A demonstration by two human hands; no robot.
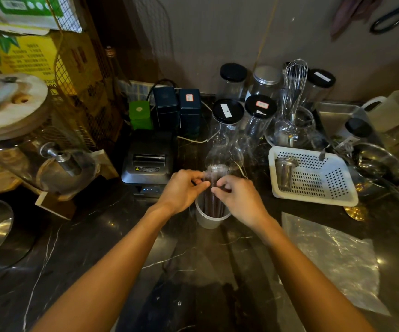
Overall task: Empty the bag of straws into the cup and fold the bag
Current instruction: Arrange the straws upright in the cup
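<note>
Dark brown straws [214,202] stand in a frosted plastic cup [208,218] in the middle of the frame. A clear thin bag [217,170] sticks up over their tops. The left hand [181,190] and right hand [240,200] pinch the bag from each side, just above the cup. The cup sits on a black marble counter [145,259]. Another clear bag [332,255] lies flat at lower right.

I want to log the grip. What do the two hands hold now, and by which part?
Both the left hand and the right hand pinch the upper part of the clear bag of straws, standing in the cup.
</note>
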